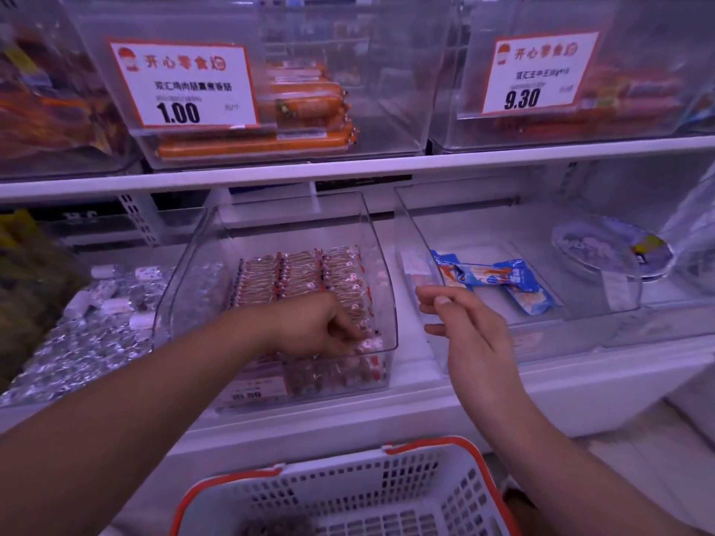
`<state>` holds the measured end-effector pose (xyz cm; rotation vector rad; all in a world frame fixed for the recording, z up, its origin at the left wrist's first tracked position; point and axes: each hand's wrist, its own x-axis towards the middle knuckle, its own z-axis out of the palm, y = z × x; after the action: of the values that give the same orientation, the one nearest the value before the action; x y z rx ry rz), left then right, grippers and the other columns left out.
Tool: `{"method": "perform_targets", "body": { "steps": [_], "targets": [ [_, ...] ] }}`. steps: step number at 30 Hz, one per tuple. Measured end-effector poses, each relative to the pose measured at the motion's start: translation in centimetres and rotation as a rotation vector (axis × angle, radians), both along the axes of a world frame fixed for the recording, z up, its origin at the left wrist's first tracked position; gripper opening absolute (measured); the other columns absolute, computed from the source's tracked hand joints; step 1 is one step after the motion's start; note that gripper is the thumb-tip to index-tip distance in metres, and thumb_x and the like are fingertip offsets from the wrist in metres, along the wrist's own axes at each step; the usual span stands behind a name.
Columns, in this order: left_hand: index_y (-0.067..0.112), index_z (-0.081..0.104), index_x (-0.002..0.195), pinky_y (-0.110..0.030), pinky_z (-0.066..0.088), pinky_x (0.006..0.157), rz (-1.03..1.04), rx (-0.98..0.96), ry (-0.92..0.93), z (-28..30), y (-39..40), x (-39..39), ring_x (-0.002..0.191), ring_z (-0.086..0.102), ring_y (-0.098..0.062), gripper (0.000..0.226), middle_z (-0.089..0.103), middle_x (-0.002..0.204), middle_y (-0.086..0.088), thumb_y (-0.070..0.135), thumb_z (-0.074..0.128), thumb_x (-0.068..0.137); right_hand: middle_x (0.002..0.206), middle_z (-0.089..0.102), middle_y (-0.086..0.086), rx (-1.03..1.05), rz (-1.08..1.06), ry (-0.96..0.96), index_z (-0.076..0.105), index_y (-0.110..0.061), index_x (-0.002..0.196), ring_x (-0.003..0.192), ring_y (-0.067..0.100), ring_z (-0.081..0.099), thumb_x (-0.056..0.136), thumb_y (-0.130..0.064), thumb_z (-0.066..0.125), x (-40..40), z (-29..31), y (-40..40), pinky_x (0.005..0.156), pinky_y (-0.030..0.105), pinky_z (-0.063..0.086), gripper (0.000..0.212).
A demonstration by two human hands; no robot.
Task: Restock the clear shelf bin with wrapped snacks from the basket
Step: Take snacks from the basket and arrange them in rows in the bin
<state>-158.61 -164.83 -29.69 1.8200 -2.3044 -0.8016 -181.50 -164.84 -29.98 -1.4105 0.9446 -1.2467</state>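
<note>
**Head cam: our left hand is down in the snack bin**

Head view first, and the labels: the upper shelf has two white price cards with orange borders. The left card [182,85] reads 1.00 under Chinese text, on a clear box of orange sausage sticks [257,143]. The right card [541,73] reads 9.30. There's also a tag on the front of the bin we're filling, but it's too blurry for us to read.

Our left hand [329,326] is reaching into the clear plastic shelf bin [381,241] on the lower shelf, fingers curled down around the small clear-wrapped snacks with red-and-white ends [294,276] near the front wall. Those snacks sit in neat rows across the bin floor.

Our right hand [464,334] hovers just to the right of that bin, fingers loosely extended and holding nothing.

The white perforated plastic basket with orange-red rim and handles [348,493] sits below the shelf, right in front of us; we can't tell what's left in it.

Next bin over has blue-wrapped snack packs [499,280], and silver foil-wrapped pieces [85,342] are piled to the left.
</note>
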Motion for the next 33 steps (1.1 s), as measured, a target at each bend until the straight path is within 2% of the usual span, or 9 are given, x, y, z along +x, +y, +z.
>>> {"method": "perform_targets", "body": {
  "steps": [3,5,9,14,19,21,26,31,33],
  "targets": [
    [0.018,0.070,0.122,-0.015,0.050,0.085,-0.007,0.069,0.027,0.5,0.3,0.0,0.091,0.061,0.011,0.032,0.072,0.114,0.013,0.030,0.069,0.092,0.100,0.073,-0.009,0.003,0.004,0.019,0.073,-0.026,0.093,0.102,0.009,0.066,0.083,-0.032,0.047,0.2,-0.1,0.0,0.091,0.040,0.055,0.028],
    [0.017,0.072,0.118,-0.010,0.049,0.073,-0.005,0.019,-0.020,0.1,0.4,-0.2,0.076,0.059,0.018,0.028,0.072,0.104,0.016,0.021,0.070,0.091,0.100,0.073,-0.009,0.005,0.010,0.032,0.073,-0.027,0.092,0.102,0.011,0.066,0.084,-0.033,0.048,0.3,-0.2,0.0,0.094,0.045,0.054,0.028],
    [0.023,0.076,0.104,-0.022,0.054,0.076,0.112,-0.072,-0.134,-0.6,0.3,-1.0,0.078,0.066,-0.003,0.025,0.076,0.091,0.009,0.022,0.077,0.080,0.101,0.073,-0.008,-0.002,0.011,0.049,0.073,-0.029,0.091,0.104,0.012,0.065,0.084,-0.033,0.048,0.6,-0.4,0.1,0.097,0.051,0.050,0.026],
    [0.019,0.074,0.104,-0.023,0.052,0.080,0.086,0.121,-0.206,1.1,-0.2,-1.5,0.088,0.066,-0.013,0.019,0.074,0.095,0.007,0.020,0.066,0.087,0.102,0.073,-0.008,-0.011,0.016,0.059,0.072,-0.032,0.090,0.105,0.012,0.065,0.085,-0.033,0.049,0.6,-0.7,0.1,0.098,0.051,0.049,0.024],
    [0.011,0.058,0.124,-0.028,0.039,0.083,0.032,0.357,-0.327,1.7,-0.6,-3.3,0.098,0.052,-0.022,0.033,0.060,0.126,-0.009,0.030,0.041,0.103,0.104,0.072,-0.009,-0.021,0.021,0.067,0.072,-0.035,0.089,0.106,0.012,0.065,0.085,-0.033,0.049,0.6,-0.8,-0.1,0.097,0.051,0.050,0.024],
    [0.008,0.056,0.128,-0.025,0.035,0.081,0.061,0.383,-0.280,1.3,-0.6,-3.6,0.098,0.049,-0.021,0.033,0.056,0.134,-0.012,0.024,0.039,0.105,0.104,0.072,-0.009,-0.020,0.028,0.063,0.072,-0.036,0.089,0.106,0.011,0.064,0.085,-0.034,0.049,0.6,-0.9,-0.1,0.097,0.051,0.050,0.024],
    [0.013,0.056,0.137,-0.034,0.032,0.115,0.196,0.400,-0.109,1.0,-0.6,-3.0,0.132,0.046,-0.019,0.051,0.047,0.150,-0.002,0.047,0.042,0.102,0.104,0.071,-0.010,-0.032,0.041,0.083,0.072,-0.035,0.092,0.104,0.007,0.065,0.086,-0.033,0.049,0.8,-1.1,0.3,0.094,0.049,0.052,0.023],
    [0.032,0.049,0.143,-0.024,0.028,0.107,0.208,0.396,-0.008,0.8,-0.3,-3.6,0.129,0.044,-0.010,0.063,0.042,0.153,0.009,0.070,0.043,0.093,0.101,0.070,-0.008,-0.038,0.039,0.089,0.072,-0.034,0.091,0.099,0.004,0.065,0.086,-0.030,0.050,1.1,-1.4,0.4,0.091,0.045,0.054,0.023],
    [0.029,0.064,0.122,-0.025,0.038,0.100,0.231,0.419,-0.006,0.5,-0.3,-3.9,0.112,0.058,-0.009,0.049,0.051,0.146,0.004,0.065,0.045,0.094,0.099,0.070,-0.010,-0.044,0.040,0.101,0.072,-0.034,0.091,0.097,0.002,0.065,0.086,-0.030,0.050,1.1,-1.4,0.4,0.090,0.041,0.055,0.023]
  ]
}}
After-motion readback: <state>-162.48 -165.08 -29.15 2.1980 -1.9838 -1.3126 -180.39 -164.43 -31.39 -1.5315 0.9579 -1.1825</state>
